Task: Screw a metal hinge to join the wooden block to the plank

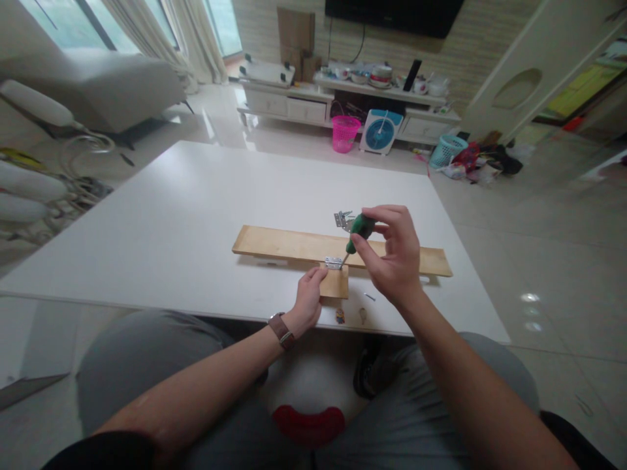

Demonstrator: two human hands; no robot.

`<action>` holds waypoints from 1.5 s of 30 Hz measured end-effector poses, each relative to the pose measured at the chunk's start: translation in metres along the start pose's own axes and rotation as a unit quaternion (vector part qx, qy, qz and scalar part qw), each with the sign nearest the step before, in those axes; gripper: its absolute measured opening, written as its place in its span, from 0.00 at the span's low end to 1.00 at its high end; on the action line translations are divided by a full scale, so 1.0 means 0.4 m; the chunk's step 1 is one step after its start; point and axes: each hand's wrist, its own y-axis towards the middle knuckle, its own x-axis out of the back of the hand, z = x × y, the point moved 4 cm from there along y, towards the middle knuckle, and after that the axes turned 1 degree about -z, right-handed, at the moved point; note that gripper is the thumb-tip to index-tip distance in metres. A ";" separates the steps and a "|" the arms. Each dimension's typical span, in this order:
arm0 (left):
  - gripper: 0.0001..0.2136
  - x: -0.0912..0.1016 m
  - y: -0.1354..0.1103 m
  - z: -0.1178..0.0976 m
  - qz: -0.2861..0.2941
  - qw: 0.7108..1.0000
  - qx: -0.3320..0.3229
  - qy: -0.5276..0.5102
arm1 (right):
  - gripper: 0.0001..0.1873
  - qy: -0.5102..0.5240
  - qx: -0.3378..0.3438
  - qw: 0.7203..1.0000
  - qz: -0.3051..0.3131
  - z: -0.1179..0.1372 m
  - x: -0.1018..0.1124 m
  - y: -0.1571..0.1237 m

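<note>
A long wooden board (289,244) lies across the white table, raised a little off its surface. Against its near edge is a small wooden block (335,286), with a metal hinge (334,262) where the two pieces meet. My left hand (309,297) grips the small block by its left side, thumb on top. In my right hand (396,251) is a screwdriver with a green handle (362,226), tilted, its tip down at the right end of the hinge. Whether the tip sits in a screw is too small to tell.
Behind the board lie more hinges and screws (343,219). Near the table's (147,215) front edge are a loose screw (369,296), a small figure charm (339,316) and a small ring-like item (363,314). Beyond the table stand a pink basket (345,136) and a blue fan (381,132).
</note>
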 end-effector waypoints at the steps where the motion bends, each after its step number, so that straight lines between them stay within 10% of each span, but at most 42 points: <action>1: 0.14 0.000 -0.001 -0.001 0.000 1.000 0.000 0.000 | 0.21 -0.012 0.005 1.000 -0.008 0.003 0.002 0.001; 45: 0.15 -0.003 -0.004 -0.008 0.000 1.000 -0.006 -0.002 | 0.23 0.038 0.006 0.999 0.016 -0.002 -0.007 -0.004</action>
